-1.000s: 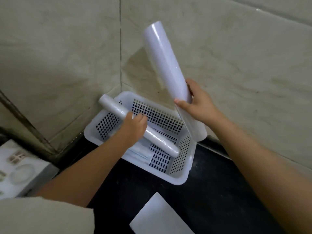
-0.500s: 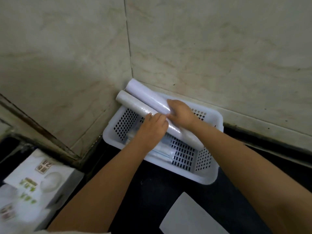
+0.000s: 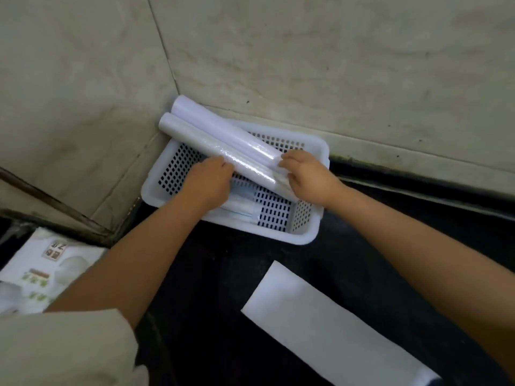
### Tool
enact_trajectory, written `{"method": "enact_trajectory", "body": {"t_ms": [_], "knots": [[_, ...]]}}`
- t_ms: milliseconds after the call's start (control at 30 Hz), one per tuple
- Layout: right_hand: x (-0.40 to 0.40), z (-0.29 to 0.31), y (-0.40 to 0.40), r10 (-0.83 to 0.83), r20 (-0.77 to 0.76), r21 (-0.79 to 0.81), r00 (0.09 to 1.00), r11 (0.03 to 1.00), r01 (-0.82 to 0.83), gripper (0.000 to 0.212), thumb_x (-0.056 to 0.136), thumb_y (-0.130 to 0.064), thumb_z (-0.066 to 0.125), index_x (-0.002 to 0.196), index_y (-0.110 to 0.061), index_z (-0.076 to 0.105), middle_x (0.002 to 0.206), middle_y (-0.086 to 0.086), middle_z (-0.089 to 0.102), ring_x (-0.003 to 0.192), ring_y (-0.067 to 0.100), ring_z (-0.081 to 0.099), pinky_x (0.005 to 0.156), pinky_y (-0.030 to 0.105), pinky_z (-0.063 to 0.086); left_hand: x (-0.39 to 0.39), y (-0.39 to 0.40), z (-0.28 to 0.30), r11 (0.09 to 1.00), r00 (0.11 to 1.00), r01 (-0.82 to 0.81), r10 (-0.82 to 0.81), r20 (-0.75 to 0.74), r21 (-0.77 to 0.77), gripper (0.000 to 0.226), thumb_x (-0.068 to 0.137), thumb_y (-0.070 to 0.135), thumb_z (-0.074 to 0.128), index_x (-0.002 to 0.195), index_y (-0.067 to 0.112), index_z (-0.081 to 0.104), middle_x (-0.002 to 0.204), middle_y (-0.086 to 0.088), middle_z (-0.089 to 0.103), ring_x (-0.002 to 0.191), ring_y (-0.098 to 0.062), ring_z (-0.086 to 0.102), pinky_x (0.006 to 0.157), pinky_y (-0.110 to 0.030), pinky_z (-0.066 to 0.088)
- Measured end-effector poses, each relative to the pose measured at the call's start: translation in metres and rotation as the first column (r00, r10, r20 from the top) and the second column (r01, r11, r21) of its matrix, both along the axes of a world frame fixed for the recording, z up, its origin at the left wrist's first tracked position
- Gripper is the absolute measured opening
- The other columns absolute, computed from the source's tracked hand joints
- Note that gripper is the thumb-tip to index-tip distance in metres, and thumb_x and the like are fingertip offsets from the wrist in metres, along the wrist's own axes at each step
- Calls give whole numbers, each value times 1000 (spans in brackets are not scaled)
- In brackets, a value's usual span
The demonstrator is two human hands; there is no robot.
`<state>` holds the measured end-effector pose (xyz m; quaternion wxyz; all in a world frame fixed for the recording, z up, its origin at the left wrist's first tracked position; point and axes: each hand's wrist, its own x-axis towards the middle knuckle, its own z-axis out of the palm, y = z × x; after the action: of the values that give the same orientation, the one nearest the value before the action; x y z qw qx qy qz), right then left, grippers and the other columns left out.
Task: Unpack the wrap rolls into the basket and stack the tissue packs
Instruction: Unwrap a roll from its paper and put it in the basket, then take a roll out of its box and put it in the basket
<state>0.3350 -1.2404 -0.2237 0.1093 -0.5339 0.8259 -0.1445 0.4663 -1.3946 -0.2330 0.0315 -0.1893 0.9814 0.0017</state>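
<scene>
A white perforated basket sits in the corner where two marble walls meet, on a black counter. Two white wrap rolls lie side by side, slanting across it, their upper ends propped on the back left corner: a wider roll behind and a thinner glossy roll in front. My left hand grips the thinner roll near its middle from the front. My right hand holds the rolls' lower ends, fingertips on the wider roll. Printed white tissue packs lie at the lower left.
A pale blue flat pack lies on the basket floor under the rolls. A long white flat piece rests on the black counter in front of the basket. My beige sleeve fills the lower left corner.
A second ago my right hand held the wider roll upright above the basket. It now lies beside the thinner roll across the basket, and my right hand has slid down to the lower ends.
</scene>
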Motion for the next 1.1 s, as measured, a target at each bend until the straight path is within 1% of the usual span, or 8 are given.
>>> {"method": "enact_trajectory", "body": {"t_ms": [133, 200, 267, 333, 467, 667, 900, 1100], "knots": [[23, 12, 57, -30, 37, -93, 999, 995, 34, 36, 85, 5, 48, 120, 8, 55, 126, 24, 56, 119, 36, 48, 103, 31, 32, 17, 40, 19, 999, 999, -5, 2, 48, 53, 29, 93, 6, 42, 118, 3, 55, 121, -16, 56, 108, -31, 54, 86, -38, 46], [36, 12, 88, -34, 69, -120, 997, 992, 42, 33, 83, 5, 51, 115, 10, 57, 119, 26, 60, 113, 38, 52, 101, 38, 36, 29, 74, 26, 995, 1000, -8, 7, 7, 102, 32, 92, 5, 43, 122, 3, 54, 123, -16, 56, 111, -32, 53, 89, -41, 46], [48, 6, 120, -42, 103, -115, 994, 992, 54, 33, 83, 4, 53, 115, 9, 57, 119, 26, 60, 113, 38, 53, 101, 37, 35, 42, 110, 26, 993, 999, 5, -1, -33, 118, 31, 92, 6, 44, 120, 2, 55, 121, -17, 58, 111, -32, 53, 91, -41, 46], [60, -3, 152, -98, 106, -45, 989, 994, 103, 39, 88, -4, 52, 126, 3, 51, 130, 21, 54, 123, 33, 46, 106, 32, 31, 55, 149, 21, 996, 1000, 22, -21, -12, 84, 27, 93, 12, 44, 117, 5, 56, 119, -14, 59, 110, -29, 53, 91, -38, 44], [74, -21, 207, -243, 0, 193, 970, 952, 238, 50, 91, -25, 48, 137, -8, 38, 141, 14, 44, 128, 32, 40, 104, 40, 36, 70, 220, 4, 999, 989, -52, 50, 142, 12, 31, 94, 19, 44, 123, 11, 50, 128, -10, 52, 116, -27, 48, 92, -36, 41], [91, -5, 312, -365, -104, 232, 925, 896, 379, 50, 90, -31, 47, 134, -9, 40, 137, 14, 46, 126, 33, 40, 101, 44, 38, 57, 326, 13, 999, 992, 36, -34, 120, -13, 29, 91, 15, 47, 119, 9, 52, 124, -12, 55, 116, -30, 48, 96, -38, 40], [120, 24, 474, -605, -140, 169, 783, 765, 621, 47, 90, -29, 48, 131, -8, 42, 135, 15, 47, 120, 37, 47, 94, 45, 44, 40, 465, 35, 973, 974, 225, -226, 27, 50, 34, 92, 20, 44, 124, 7, 49, 128, -13, 53, 120, -31, 45, 95, -39, 40], [149, 27, 612, -773, -81, 219, 629, 602, 768, 44, 89, -27, 48, 128, -7, 46, 130, 16, 51, 119, 34, 49, 95, 39, 45, 50, 583, 30, 921, 920, 365, -380, 99, 136, 37, 94, 23, 43, 128, 9, 45, 135, -11, 48, 126, -29, 41, 100, -40, 37]]}}
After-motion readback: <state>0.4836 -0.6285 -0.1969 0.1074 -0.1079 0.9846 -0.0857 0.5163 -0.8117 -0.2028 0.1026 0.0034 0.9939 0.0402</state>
